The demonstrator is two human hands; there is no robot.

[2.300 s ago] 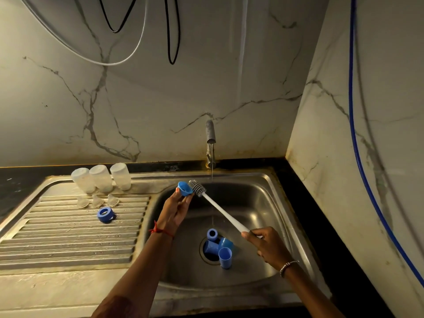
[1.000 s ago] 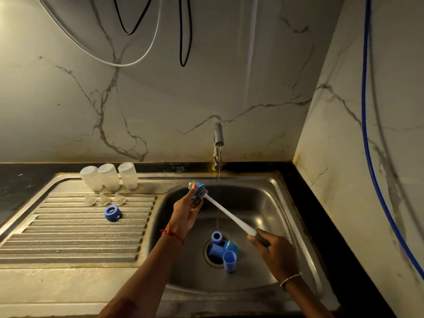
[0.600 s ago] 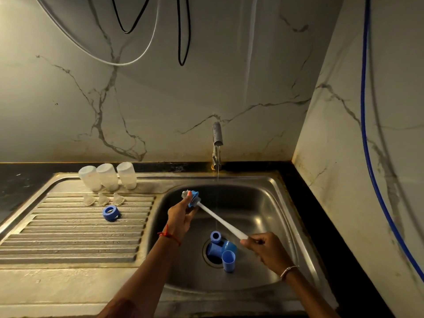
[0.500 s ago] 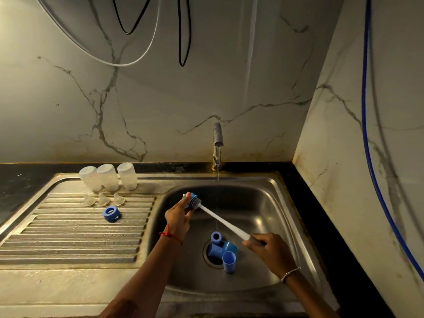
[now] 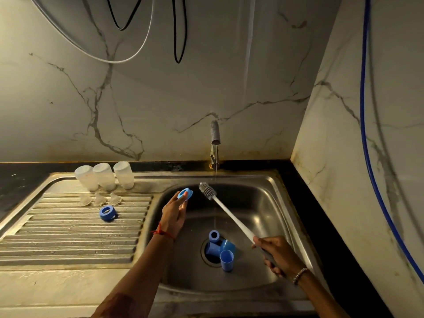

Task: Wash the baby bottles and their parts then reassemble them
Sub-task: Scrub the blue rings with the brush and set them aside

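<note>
Tagger: Moved since half a second back: the brush (image 5: 229,214) head has come out of the blue ring (image 5: 185,194). It now sits just right of it, apart, beside the water (image 5: 215,176) running from the tap (image 5: 215,134).

Checker: What carries it all?

Tagger: Steel sink (image 5: 252,175), basin on the right, ribbed drainboard (image 5: 68,237) on the left.

Checker: Hands?

Tagger: Right hand (image 5: 277,255) is over the basin's front right, fingers wrapped round the brush handle's end. Left hand (image 5: 173,216) is by the basin's rear left corner, blue ring pinched at the fingertips.

Checker: Other parts?

Tagger: Three clear bottles (image 5: 104,176) in a row at the drainboard's rear edge. Blue caps (image 5: 221,247) bunched on the drain, mid-basin. Second ring (image 5: 106,213) on the ribs, near three clear nipples (image 5: 99,199) just in front of the bottles.
</note>
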